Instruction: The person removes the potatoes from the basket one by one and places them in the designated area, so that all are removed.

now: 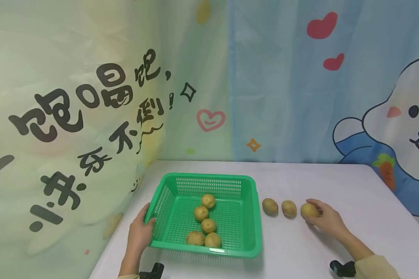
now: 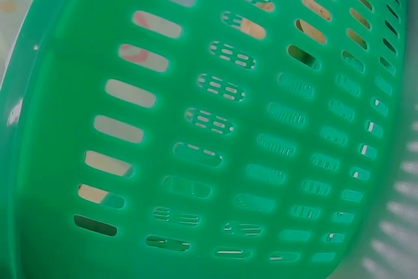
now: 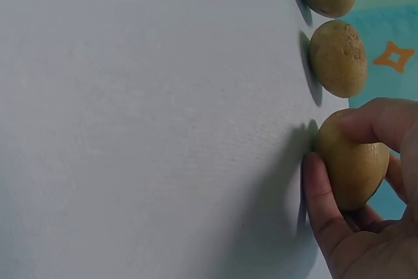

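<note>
Held potato (image 1: 307,210): right of basket (image 1: 235,221), outermost in row of three. Right grip (image 1: 329,220): thumb and fingers grasping potato round its sides, probably so smooth body cannot roll; lifted off counter (image 1: 293,248) or not, cannot tell. Two loose potatoes (image 1: 270,207): between held one and basket, spaced apart. Left grip (image 1: 139,231): clasping basket's left rim, likely steadying it. Five potatoes (image 1: 208,226) inside basket.

Right of the green plastic basket (image 1: 257,221), the right hand (image 1: 325,219) partly hides the outermost potato (image 1: 309,210); farther right, the head view's edge cuts off the printed cartoon animal (image 1: 399,131).
</note>
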Motion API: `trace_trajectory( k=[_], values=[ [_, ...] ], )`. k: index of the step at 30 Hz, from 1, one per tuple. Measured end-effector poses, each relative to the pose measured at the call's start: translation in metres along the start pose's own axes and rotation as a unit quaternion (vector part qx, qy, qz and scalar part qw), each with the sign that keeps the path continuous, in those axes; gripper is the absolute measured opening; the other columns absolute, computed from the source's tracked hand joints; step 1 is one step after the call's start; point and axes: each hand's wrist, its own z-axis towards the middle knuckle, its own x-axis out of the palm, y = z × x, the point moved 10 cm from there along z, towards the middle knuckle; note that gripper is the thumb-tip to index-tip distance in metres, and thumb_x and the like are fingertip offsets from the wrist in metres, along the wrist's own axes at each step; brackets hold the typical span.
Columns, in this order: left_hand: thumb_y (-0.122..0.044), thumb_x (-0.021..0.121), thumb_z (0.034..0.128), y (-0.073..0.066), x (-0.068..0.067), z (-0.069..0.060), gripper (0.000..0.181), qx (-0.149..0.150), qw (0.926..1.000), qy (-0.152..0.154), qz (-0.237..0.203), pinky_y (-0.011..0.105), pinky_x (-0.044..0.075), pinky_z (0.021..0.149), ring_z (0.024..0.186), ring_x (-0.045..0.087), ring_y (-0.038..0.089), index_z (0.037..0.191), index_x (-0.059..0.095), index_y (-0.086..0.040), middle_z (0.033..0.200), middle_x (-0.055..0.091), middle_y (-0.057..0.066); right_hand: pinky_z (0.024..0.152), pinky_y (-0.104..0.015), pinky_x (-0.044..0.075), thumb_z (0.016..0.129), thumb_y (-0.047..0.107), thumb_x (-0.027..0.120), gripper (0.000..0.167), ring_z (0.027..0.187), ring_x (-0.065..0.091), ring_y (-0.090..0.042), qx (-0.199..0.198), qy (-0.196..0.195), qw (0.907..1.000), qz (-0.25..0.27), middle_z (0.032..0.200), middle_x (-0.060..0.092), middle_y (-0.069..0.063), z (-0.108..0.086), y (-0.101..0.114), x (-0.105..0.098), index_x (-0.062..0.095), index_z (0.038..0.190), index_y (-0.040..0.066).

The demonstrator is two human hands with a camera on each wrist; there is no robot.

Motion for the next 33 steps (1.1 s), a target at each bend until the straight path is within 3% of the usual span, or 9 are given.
trace_trajectory(
  k=[6, 22, 30, 33],
  values=[
    [-0.012, 0.05, 0.099, -0.001, 0.0, 0.001, 0.057, 0.001, 1.0, -0.001, 0.005, 0.031, 0.041, 0.056, 0.069, 0.053, 0.021, 0.153, 0.032, -0.009, 0.144, 0.043, 0.029, 0.083, -0.056, 0.049, 0.086, 0.019, 0.072, 0.066, 0.109, 0.053, -0.049, 0.011, 0.002, 0.9999, 0.011, 0.13, 0.048, -0.037, 0.001, -0.001, 0.0, 0.042, 0.138, -0.008],
    [-0.011, 0.05, 0.0987, 0.001, 0.0, 0.001, 0.056, -0.002, 1.0, -0.004, 0.005, 0.031, 0.04, 0.057, 0.071, 0.053, 0.022, 0.152, 0.033, -0.008, 0.143, 0.044, 0.029, 0.09, -0.062, 0.043, 0.087, 0.025, 0.072, 0.078, 0.117, 0.046, -0.055, 0.046, 0.015, 0.9987, 0.015, 0.136, 0.038, -0.041, -0.001, -0.009, 0.004, 0.031, 0.142, -0.011],
    [-0.012, 0.05, 0.099, 0.001, 0.002, 0.0, 0.057, -0.002, 1.0, 0.002, 0.004, 0.031, 0.041, 0.057, 0.072, 0.054, 0.022, 0.153, 0.032, -0.009, 0.144, 0.043, 0.029, 0.086, -0.057, 0.048, 0.09, 0.031, 0.07, 0.08, 0.117, 0.047, -0.055, 0.063, 0.016, 0.9976, 0.023, 0.135, 0.04, -0.04, -0.008, -0.023, -0.015, 0.028, 0.145, -0.01],
    [-0.012, 0.05, 0.0991, 0.001, 0.001, 0.0, 0.057, -0.002, 1.0, 0.002, 0.007, 0.031, 0.041, 0.057, 0.071, 0.054, 0.021, 0.153, 0.032, -0.009, 0.144, 0.043, 0.029, 0.077, -0.048, 0.053, 0.092, 0.028, 0.065, 0.07, 0.105, 0.059, -0.048, 0.07, -0.006, 0.9974, 0.018, 0.129, 0.046, -0.038, -0.012, -0.025, -0.025, 0.033, 0.142, -0.009]
  ],
)
